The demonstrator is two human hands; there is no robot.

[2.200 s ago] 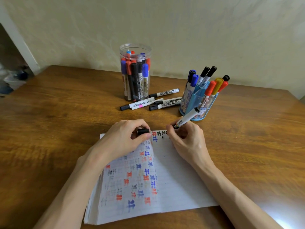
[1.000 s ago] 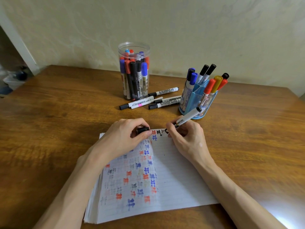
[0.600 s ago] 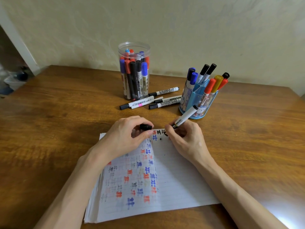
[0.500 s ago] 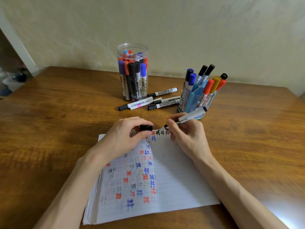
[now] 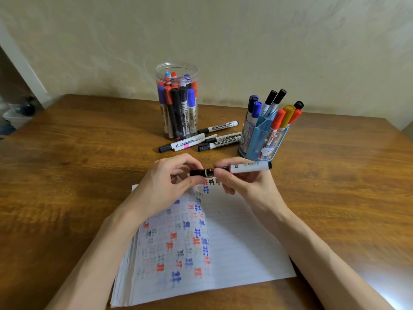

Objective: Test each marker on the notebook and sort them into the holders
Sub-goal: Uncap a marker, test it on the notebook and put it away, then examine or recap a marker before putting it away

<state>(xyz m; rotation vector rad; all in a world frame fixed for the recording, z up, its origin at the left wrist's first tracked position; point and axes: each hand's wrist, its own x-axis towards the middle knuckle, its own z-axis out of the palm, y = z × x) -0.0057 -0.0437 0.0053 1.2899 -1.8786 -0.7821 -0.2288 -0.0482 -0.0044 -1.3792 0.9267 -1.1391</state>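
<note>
Two hands meet just above the top edge of the notebook, holding one marker level between them. The fingers of the left hand pinch the black cap at the marker's left end. The right hand curls round the white barrel next to a red band. The cap sits in line with the barrel, but I cannot tell if it is pushed fully home.

The notebook lies open on the counter, its left page covered in red, blue and black test marks. Beyond it four loose markers lie between a clear jar full of markers and a blue holder with capped markers standing in it.
</note>
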